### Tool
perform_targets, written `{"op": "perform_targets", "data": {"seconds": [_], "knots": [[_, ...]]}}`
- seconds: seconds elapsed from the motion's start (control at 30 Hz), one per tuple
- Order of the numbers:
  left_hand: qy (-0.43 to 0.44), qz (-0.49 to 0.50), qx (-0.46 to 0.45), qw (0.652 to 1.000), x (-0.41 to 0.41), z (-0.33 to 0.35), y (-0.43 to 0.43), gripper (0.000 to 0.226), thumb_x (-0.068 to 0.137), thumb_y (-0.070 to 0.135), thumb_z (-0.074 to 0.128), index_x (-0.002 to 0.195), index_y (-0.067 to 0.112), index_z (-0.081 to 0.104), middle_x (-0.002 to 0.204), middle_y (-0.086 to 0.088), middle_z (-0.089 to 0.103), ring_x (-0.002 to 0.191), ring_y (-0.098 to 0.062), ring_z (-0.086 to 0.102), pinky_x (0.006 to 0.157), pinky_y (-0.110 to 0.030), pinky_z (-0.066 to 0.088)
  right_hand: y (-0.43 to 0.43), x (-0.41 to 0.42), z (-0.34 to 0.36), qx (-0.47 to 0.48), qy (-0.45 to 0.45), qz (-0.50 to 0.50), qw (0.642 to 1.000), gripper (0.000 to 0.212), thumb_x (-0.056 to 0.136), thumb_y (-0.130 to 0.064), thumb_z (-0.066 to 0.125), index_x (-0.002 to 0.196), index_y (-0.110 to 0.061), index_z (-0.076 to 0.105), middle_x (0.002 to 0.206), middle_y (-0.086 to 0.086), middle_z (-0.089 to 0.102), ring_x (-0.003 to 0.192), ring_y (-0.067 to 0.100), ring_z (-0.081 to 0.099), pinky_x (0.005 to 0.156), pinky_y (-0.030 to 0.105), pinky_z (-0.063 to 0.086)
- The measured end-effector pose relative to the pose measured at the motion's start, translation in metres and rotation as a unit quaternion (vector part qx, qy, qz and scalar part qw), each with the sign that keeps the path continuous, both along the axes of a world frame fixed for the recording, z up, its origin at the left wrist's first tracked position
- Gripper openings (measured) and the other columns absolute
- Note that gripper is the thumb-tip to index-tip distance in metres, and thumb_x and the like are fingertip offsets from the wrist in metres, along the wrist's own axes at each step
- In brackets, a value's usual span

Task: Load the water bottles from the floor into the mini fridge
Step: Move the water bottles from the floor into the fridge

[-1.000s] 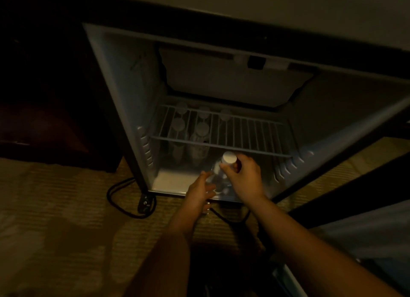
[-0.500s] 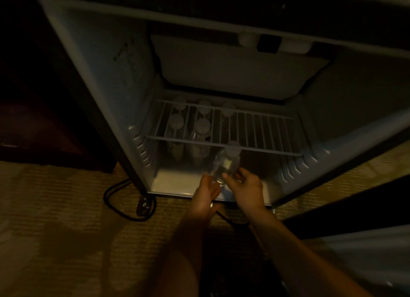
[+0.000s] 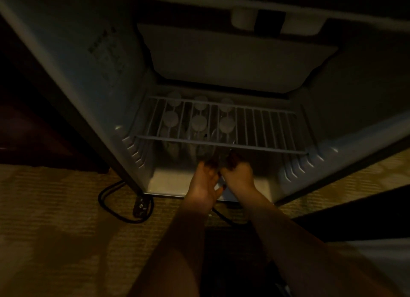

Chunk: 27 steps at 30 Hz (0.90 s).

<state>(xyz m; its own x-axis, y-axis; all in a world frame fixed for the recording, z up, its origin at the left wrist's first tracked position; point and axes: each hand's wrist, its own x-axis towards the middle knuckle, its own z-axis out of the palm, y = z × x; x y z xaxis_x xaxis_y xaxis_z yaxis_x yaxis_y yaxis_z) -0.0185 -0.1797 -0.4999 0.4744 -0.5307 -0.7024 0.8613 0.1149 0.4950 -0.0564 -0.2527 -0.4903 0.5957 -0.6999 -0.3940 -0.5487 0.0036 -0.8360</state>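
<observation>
Clear plastic bottle (image 3: pixel 227 125) stands upright inside the mini fridge (image 3: pixel 88 79), round white cap up beneath the wire shelf (image 3: pixel 266 128). Left hand (image 3: pixel 205 182) and right hand (image 3: pixel 239 175) sit at its base, fingertips lost in shadow, so I cannot tell the grip.

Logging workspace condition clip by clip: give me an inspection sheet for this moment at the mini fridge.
Surface: patterned carpet; pale fridge floor under a wire shelf.
Job's things: six water bottles upright below the shelf, two rows of three; none seen on the carpet.
Clutter: nothing seen.
Hands: left hand and right hand at the fridge mouth, by the front-right bottle; grip too dark to tell.
Cables: black cord looped on the carpet by the fridge's corner.
Surroundings: dark furniture left of the fridge.
</observation>
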Motion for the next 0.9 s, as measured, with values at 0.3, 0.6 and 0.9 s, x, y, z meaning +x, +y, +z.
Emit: {"op": "perform_targets", "data": {"seconds": [0.3, 0.6, 0.9], "knots": [[-0.071, -0.126, 0.11, 0.983, 0.0, 0.014, 0.022, 0.044, 0.094, 0.045, 0.037, 0.129, 0.019, 0.049, 0.127, -0.002, 0.056, 0.122, -0.024, 0.05, 0.101, -0.039, 0.037, -0.007, -0.014, 0.009, -0.032, 0.072, 0.026, 0.997, 0.017, 0.089, -0.009, 0.056, 0.102, -0.006, 0.066, 0.101, 0.013, 0.066, 0.106, 0.029, 0.06, 0.091, 0.034, 0.045], [-0.248, -0.258, 0.228, 0.905, -0.003, 0.077, 0.062, 0.037, 0.097, 0.028, 0.041, 0.126, 0.008, 0.05, 0.12, -0.013, 0.057, 0.098, -0.02, 0.051, 0.08, -0.03, 0.04, 0.006, -0.043, 0.067, -0.068, 0.055, 0.099, 0.991, 0.012, 0.086, -0.01, 0.062, 0.079, -0.019, 0.061, 0.082, 0.007, 0.064, 0.072, 0.022, 0.063, 0.061, 0.028, 0.05], [-0.457, -0.299, 0.255, 0.798, -0.01, 0.178, 0.115, 0.03, 0.093, 0.021, 0.049, 0.11, -0.002, 0.06, 0.097, -0.016, 0.057, 0.095, -0.024, 0.055, 0.09, -0.038, 0.046, 0.044, -0.053, 0.183, -0.184, 0.049, 0.239, 0.952, 0.015, 0.085, -0.012, 0.063, 0.099, -0.006, 0.068, 0.082, 0.01, 0.064, 0.078, 0.018, 0.06, 0.078, 0.031, 0.05]]}}
